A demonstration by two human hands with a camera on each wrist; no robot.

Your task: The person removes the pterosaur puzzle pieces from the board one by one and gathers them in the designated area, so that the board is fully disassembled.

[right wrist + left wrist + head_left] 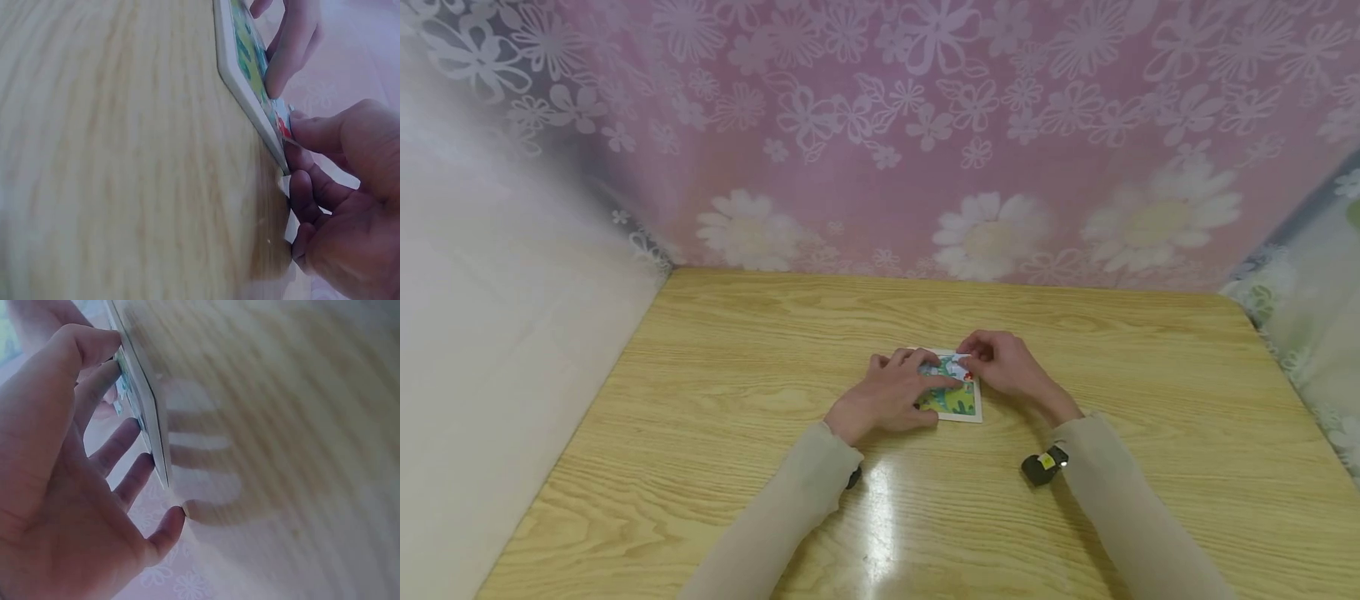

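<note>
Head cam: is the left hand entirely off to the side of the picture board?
No, the left hand has its fingers spread over the picture board.

- A flat, rectangular jigsaw puzzle board [958, 404] is lying face up near the middle of the wood-grain tabletop [715, 400], its white rim framing a green, yellow and blue cartoon scene.
- The left hand [895, 393] is covering the board's 9 o'clock side, its fingertips resting on the picture and hiding part of it.
- A small white puzzle piece with a red patch [959, 367] is sitting at the board's 1 o'clock corner, the right hand [1011, 367] pinching its outer edge, which is standing slightly above the rim.
</note>
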